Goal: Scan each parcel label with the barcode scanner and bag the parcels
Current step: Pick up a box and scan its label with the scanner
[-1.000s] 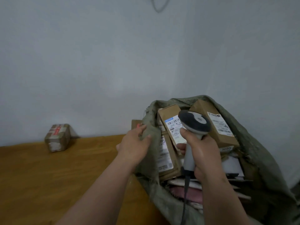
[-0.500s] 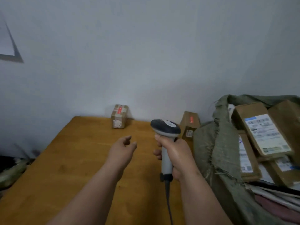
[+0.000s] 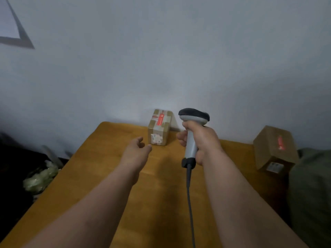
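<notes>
A small taped cardboard parcel [image 3: 160,127] with a red sticker stands at the far edge of the wooden table [image 3: 100,176], against the wall. My left hand [image 3: 137,151] reaches toward it with loosely curled fingers, a little short of it, holding nothing. My right hand [image 3: 201,142] grips the handle of the grey barcode scanner [image 3: 191,133], whose dark head points away and whose cable hangs down. A second brown parcel [image 3: 275,148] with a red mark sits at the right, beside the green sack [image 3: 311,185].
The wall runs right behind the table. To the left of the table, lower down, lies a pale green bundle [image 3: 42,178] among dark clutter. A framed sheet [image 3: 10,24] hangs on the wall at top left.
The view has swung left, so the sack full of parcels has slid to the right edge. My left hand let go of the sack and moved toward the small parcel.
</notes>
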Action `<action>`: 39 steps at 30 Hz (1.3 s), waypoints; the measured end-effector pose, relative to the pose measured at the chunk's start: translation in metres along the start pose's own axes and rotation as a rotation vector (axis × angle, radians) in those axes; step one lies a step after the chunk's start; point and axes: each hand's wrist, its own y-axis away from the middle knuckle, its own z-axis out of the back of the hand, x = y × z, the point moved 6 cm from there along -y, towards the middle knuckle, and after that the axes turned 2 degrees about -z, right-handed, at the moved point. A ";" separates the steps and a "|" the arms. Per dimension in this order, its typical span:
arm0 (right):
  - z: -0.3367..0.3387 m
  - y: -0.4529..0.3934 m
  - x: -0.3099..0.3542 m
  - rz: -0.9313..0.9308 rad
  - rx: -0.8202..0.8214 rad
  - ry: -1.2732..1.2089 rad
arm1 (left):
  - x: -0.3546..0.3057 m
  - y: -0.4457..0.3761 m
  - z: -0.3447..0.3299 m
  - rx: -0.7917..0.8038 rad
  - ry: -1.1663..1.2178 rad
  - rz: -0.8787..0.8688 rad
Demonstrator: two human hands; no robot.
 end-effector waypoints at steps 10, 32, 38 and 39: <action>-0.040 -0.117 -0.065 -0.096 -0.036 0.056 | 0.022 -0.141 -0.037 0.089 0.047 0.091; -0.086 -0.046 -0.113 0.000 0.081 -0.017 | 0.136 -0.115 -0.018 0.255 0.691 0.329; -0.037 0.011 -0.104 -0.041 -0.082 -0.008 | 0.133 -0.075 -0.001 0.302 0.983 0.345; -0.035 0.021 -0.103 -0.046 -0.089 -0.004 | 0.129 -0.068 0.001 0.310 1.005 0.337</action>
